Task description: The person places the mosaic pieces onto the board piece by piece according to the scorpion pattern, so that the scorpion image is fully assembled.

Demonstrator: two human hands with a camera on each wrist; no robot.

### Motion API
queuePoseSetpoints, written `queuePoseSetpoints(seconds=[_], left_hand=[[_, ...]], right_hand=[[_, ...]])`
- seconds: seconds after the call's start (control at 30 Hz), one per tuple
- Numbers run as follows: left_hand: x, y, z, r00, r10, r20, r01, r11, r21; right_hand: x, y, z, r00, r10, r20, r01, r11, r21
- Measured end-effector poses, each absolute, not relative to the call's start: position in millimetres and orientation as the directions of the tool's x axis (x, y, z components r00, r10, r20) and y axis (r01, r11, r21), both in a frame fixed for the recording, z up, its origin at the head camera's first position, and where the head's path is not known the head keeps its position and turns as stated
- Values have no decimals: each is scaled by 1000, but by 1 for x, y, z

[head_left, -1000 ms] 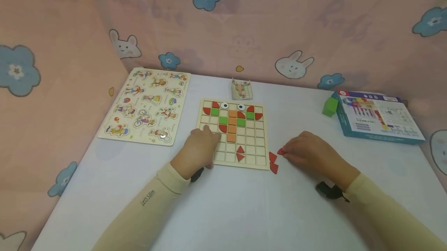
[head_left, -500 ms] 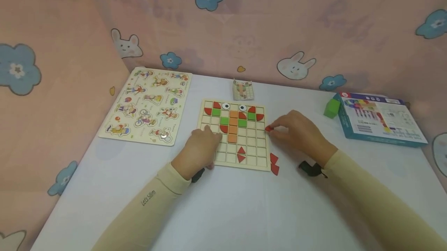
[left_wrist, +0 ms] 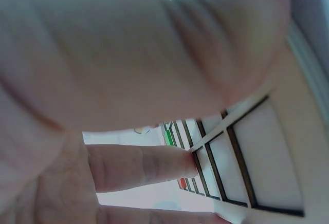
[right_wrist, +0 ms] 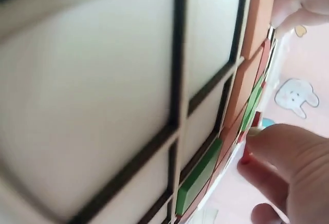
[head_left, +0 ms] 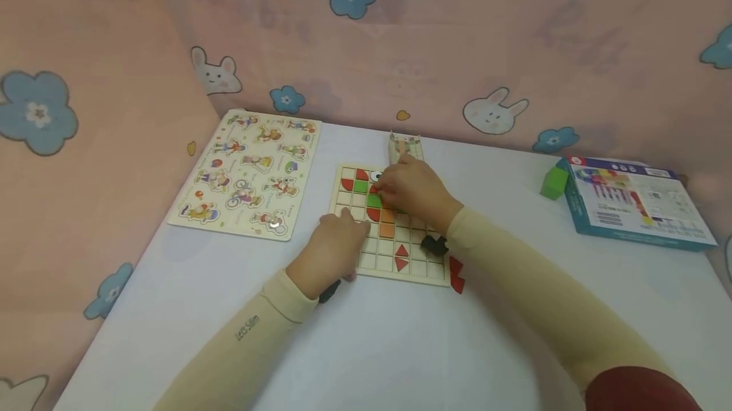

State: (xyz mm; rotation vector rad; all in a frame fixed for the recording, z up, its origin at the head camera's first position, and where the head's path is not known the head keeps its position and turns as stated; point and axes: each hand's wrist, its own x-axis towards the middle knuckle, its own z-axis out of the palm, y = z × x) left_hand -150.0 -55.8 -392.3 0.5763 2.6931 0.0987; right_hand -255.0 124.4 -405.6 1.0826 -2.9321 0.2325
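Note:
A wooden grid board (head_left: pixel 419 268) lies on the table, partly filled with red, green and orange pieces. Between the thumb and fingers of my right hand (head_left: pixel 416 190) a small red piece (head_left: pixel 374 188) is pinched, held above the upper-left cells next to a green square (head_left: pixel 374 201). This hand hides much of the board's upper right. My left hand (head_left: pixel 330 247) rests on the board's left edge, its fingers extended onto the frame, as the left wrist view also shows. Two red triangles (head_left: pixel 402 250) sit in a lower cell. Orange squares (head_left: pixel 387 230) run down the middle.
Loose red pieces (head_left: pixel 457 282) lie by the board's lower right corner. A small picture card (head_left: pixel 414 150) stands behind it. To the left lies a peg puzzle (head_left: pixel 246 173); at the right are a green block (head_left: pixel 555 183) and a flat box (head_left: pixel 640 201).
My right hand has carried the red piece from the table at the right across to the board's upper left. The left hand has stayed on the board's edge.

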Motion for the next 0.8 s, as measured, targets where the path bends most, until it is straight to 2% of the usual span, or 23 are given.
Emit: queuePoseSetpoints(seconds=[0.13, 0.37, 0.5, 0.63, 0.8], left_hand=[[-150, -55, -391, -840, 403, -364, 376, 915, 144], [-150, -54, -390, -839, 398, -372, 367, 918, 153], [-149, -54, -390, -841, 402, -362, 378, 915, 138], [-149, -54, -390, -842, 405, -356, 379, 914, 144], [-149, -54, -390, -844, 410, -345, 384, 912, 144]], right_hand=[[-252, 119, -408, -773, -633, 37, -634, 771, -56], [-239, 116, -406, -829, -554, -81, -556, 831, 15], [-234, 118, -406, -836, -542, -87, -548, 834, 63], [-232, 122, -406, -841, -535, -83, -538, 843, 21], [-232, 138, -401, -872, -486, -66, -476, 871, -119]])
